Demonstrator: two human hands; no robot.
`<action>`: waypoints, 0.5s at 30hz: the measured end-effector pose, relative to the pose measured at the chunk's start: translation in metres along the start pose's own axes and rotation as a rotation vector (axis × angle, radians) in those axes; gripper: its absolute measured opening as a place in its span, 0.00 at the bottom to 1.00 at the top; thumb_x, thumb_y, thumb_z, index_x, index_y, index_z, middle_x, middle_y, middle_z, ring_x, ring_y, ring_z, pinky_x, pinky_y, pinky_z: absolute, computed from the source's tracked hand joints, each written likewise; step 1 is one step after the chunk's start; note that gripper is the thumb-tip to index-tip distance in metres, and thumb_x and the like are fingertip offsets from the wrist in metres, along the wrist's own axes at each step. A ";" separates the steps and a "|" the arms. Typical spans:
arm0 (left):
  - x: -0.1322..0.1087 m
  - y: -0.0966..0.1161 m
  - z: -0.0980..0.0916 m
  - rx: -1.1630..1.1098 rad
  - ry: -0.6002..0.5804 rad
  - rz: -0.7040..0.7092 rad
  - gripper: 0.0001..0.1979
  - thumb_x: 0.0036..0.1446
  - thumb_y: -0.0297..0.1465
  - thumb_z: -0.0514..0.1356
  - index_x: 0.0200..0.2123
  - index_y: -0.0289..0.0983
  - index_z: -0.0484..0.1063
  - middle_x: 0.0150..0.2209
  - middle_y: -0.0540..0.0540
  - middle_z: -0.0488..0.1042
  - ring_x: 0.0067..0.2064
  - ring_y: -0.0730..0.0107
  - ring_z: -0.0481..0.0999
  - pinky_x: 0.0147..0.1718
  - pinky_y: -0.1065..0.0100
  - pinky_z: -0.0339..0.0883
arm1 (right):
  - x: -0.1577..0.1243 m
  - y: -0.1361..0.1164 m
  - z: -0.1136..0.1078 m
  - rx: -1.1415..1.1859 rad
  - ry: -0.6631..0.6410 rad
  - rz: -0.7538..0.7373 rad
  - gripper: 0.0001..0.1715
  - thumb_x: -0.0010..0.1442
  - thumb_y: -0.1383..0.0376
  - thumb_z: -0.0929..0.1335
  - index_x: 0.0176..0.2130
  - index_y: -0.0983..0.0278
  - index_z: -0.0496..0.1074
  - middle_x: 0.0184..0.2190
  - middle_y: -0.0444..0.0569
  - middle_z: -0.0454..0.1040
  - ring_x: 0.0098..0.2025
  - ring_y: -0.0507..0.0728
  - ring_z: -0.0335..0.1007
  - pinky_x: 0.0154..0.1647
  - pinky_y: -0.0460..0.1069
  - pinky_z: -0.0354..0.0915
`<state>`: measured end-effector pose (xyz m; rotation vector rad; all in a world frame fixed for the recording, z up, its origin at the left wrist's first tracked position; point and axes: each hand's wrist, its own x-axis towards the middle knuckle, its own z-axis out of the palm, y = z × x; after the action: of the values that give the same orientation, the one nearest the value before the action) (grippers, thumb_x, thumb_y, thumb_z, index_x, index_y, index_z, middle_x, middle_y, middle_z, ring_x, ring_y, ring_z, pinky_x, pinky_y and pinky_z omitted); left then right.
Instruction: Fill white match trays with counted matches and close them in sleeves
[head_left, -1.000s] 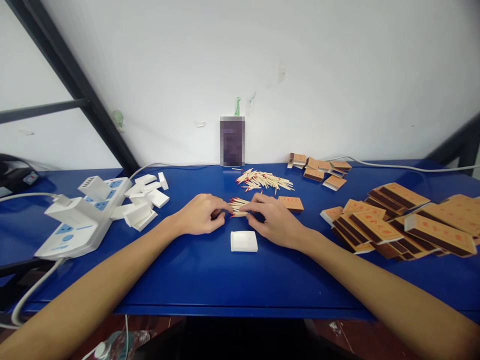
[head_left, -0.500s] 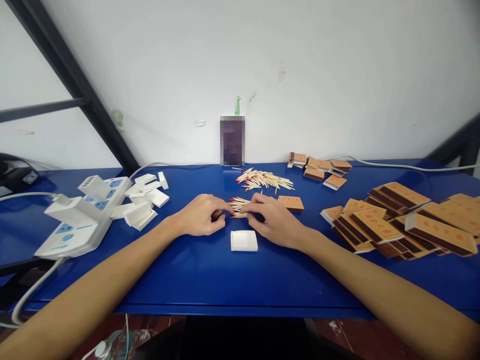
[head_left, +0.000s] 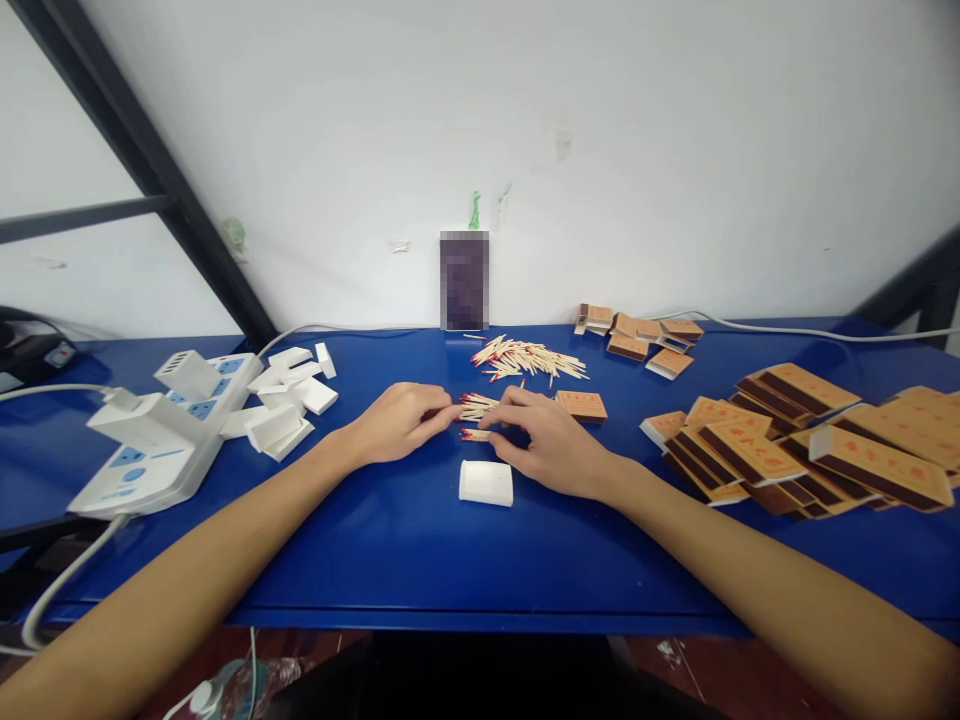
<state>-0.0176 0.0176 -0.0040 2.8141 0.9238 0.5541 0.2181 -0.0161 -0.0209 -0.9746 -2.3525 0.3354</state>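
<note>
A small pile of red-headed matches (head_left: 474,405) lies on the blue table between my hands. A few more matches (head_left: 472,435) lie just in front of it as a separate small bunch. My left hand (head_left: 405,422) is open, fingers stretched towards the match heads, its thumb tip touching or close to them. From the other side my right hand (head_left: 551,440) curves over the stick ends, index finger and thumb apart at the two groups; its other fingertips are partly hidden. Nearest me sits a white empty matchbox tray (head_left: 486,482).
Behind lies a larger heap of matches (head_left: 529,358). An orange matchbox (head_left: 581,406) is beside my right hand. Stacked matchboxes (head_left: 795,440) fill the right; empty sleeves (head_left: 637,335) lie behind. At left are white trays (head_left: 289,400) and a power strip (head_left: 172,440) with cables.
My left hand has drawn back a little to the left from the matches, its fingers straighter. A small bunch now shows apart from the pile. The right hand has barely moved.
</note>
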 end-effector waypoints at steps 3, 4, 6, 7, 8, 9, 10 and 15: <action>-0.001 0.000 0.000 -0.014 -0.012 -0.006 0.17 0.69 0.35 0.49 0.29 0.35 0.68 0.27 0.50 0.68 0.28 0.73 0.65 0.30 0.70 0.58 | -0.002 -0.005 -0.003 0.032 -0.003 -0.033 0.08 0.62 0.67 0.66 0.41 0.64 0.75 0.35 0.48 0.69 0.36 0.54 0.66 0.38 0.50 0.61; -0.001 0.001 0.000 -0.029 -0.014 -0.012 0.14 0.68 0.34 0.50 0.32 0.35 0.69 0.27 0.50 0.67 0.28 0.73 0.65 0.30 0.71 0.58 | -0.002 -0.007 -0.003 0.044 -0.015 -0.053 0.07 0.62 0.67 0.67 0.40 0.63 0.75 0.35 0.48 0.70 0.37 0.55 0.66 0.40 0.51 0.61; -0.002 0.002 0.000 -0.055 -0.015 -0.025 0.09 0.65 0.32 0.53 0.36 0.36 0.71 0.26 0.52 0.65 0.26 0.74 0.63 0.29 0.71 0.58 | -0.003 -0.009 -0.005 0.069 -0.047 -0.089 0.06 0.62 0.68 0.67 0.38 0.63 0.75 0.35 0.48 0.71 0.39 0.55 0.67 0.43 0.51 0.62; -0.002 0.003 0.000 -0.062 -0.015 -0.029 0.08 0.63 0.31 0.54 0.37 0.36 0.71 0.25 0.53 0.64 0.26 0.74 0.63 0.29 0.71 0.58 | -0.004 -0.011 -0.005 0.080 -0.067 -0.100 0.07 0.63 0.67 0.66 0.37 0.63 0.75 0.35 0.48 0.71 0.39 0.55 0.67 0.43 0.51 0.62; -0.002 0.003 0.000 -0.064 -0.015 -0.028 0.07 0.62 0.30 0.54 0.37 0.36 0.72 0.24 0.53 0.64 0.25 0.74 0.62 0.28 0.71 0.57 | -0.005 -0.012 -0.006 0.089 -0.088 -0.105 0.08 0.64 0.67 0.66 0.36 0.62 0.75 0.35 0.48 0.70 0.39 0.55 0.67 0.43 0.51 0.62; -0.002 0.003 0.000 -0.064 -0.013 -0.024 0.07 0.61 0.30 0.54 0.37 0.36 0.72 0.23 0.54 0.63 0.25 0.75 0.62 0.28 0.71 0.57 | -0.005 -0.014 -0.007 0.095 -0.108 -0.105 0.09 0.64 0.66 0.65 0.35 0.62 0.75 0.35 0.48 0.70 0.38 0.55 0.67 0.43 0.51 0.62; -0.002 0.003 0.000 -0.063 -0.011 -0.019 0.07 0.60 0.29 0.54 0.37 0.36 0.72 0.23 0.54 0.63 0.24 0.75 0.62 0.28 0.71 0.57 | -0.006 -0.015 -0.008 0.097 -0.130 -0.103 0.09 0.65 0.65 0.65 0.35 0.63 0.75 0.35 0.48 0.70 0.38 0.55 0.67 0.44 0.52 0.62; -0.002 0.001 0.002 -0.056 -0.010 0.006 0.07 0.58 0.28 0.56 0.36 0.37 0.74 0.24 0.53 0.64 0.25 0.75 0.63 0.27 0.72 0.58 | -0.005 -0.018 -0.009 0.092 -0.176 -0.100 0.11 0.65 0.62 0.66 0.33 0.63 0.74 0.33 0.47 0.69 0.37 0.55 0.66 0.43 0.52 0.62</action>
<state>-0.0178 0.0152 -0.0066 2.7677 0.8844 0.5578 0.2162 -0.0327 -0.0078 -0.8092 -2.5092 0.5039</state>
